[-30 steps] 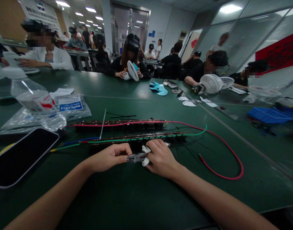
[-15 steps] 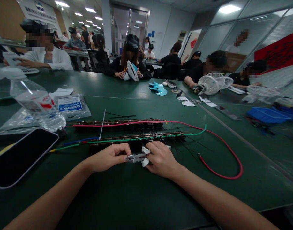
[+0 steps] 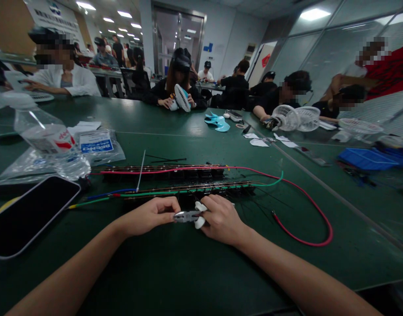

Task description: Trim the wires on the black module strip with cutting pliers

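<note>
My right hand [image 3: 223, 219] is wrapped round a pair of cutting pliers [image 3: 186, 216] with white handles. Their metal jaws point left and meet the fingertips of my left hand [image 3: 152, 213]. Those fingers are pinched together at the jaw tips, and what they hold, if anything, is too small to make out. Just beyond my hands lie two long dark strips with copper-coloured tops, a nearer strip [image 3: 231, 188] and a farther strip [image 3: 165, 169]. A green wire [image 3: 175, 192] runs along the nearer one and a red wire [image 3: 254, 170] along the farther one. A pale cable tie [image 3: 141, 171] sticks up from the nearer strip.
At the left are a phone [image 3: 30, 215], a plastic bottle [image 3: 50, 136] and a plastic bag [image 3: 119, 151]. The red wire's end curls on the green table [image 3: 201, 272] at the right. Farther off are light-blue fan blades [image 3: 217, 121], a blue tray [image 3: 368, 158] and several people working.
My hands and the pliers stay almost still. Across the table, a co-worker's white fan cages have turned and spread apart. A standing person in the background has moved to the right.
</note>
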A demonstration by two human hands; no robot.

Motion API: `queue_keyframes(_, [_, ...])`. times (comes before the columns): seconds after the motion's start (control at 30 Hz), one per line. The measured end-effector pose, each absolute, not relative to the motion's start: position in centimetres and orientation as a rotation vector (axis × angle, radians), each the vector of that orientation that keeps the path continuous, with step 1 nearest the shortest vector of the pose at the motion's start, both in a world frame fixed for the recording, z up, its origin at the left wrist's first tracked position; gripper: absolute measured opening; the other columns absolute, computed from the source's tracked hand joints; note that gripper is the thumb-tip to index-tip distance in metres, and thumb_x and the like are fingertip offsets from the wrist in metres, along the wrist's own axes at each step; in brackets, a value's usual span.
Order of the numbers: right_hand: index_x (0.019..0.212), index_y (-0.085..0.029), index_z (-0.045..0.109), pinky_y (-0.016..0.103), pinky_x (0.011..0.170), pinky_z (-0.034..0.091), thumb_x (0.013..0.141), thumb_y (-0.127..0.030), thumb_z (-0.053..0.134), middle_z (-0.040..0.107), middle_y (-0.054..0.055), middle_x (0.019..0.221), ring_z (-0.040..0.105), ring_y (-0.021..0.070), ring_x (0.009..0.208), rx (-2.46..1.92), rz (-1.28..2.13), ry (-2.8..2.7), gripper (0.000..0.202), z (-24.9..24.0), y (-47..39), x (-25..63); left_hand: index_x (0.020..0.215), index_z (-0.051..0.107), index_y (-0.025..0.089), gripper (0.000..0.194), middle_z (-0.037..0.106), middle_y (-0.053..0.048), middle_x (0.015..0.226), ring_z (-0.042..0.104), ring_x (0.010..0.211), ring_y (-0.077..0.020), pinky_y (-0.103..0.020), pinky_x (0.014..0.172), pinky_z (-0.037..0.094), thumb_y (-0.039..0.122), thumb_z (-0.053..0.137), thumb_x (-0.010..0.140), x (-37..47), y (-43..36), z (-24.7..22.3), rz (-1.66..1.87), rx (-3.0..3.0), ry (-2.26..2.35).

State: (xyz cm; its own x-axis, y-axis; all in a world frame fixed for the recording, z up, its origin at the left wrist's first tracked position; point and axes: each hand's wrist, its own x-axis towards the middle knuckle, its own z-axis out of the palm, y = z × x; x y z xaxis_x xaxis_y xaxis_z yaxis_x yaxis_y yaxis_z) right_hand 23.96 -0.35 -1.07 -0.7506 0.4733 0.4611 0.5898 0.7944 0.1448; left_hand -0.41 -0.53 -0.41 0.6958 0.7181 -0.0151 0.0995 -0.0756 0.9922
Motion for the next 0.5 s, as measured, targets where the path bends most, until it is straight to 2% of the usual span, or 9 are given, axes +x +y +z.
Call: queue_keyframes(0.5, [0.062,-0.016,0.059,0.031,0.058,0.032,0.078,-0.022,0.058,0.055,0.007,0.078,0.04,0.0163,0.067,-0.821,-0.337,-2.567,0.017,-1.16,-0.31,23.96,0.085,0.059,0.017,0.014,0.056,0.0,0.083,0.051,0.079,-0.0162,-0.029,0.076,0.04,0.03,0.057,0.089,-0.29,-0.57,-0.56,0.608,1.565,0.723])
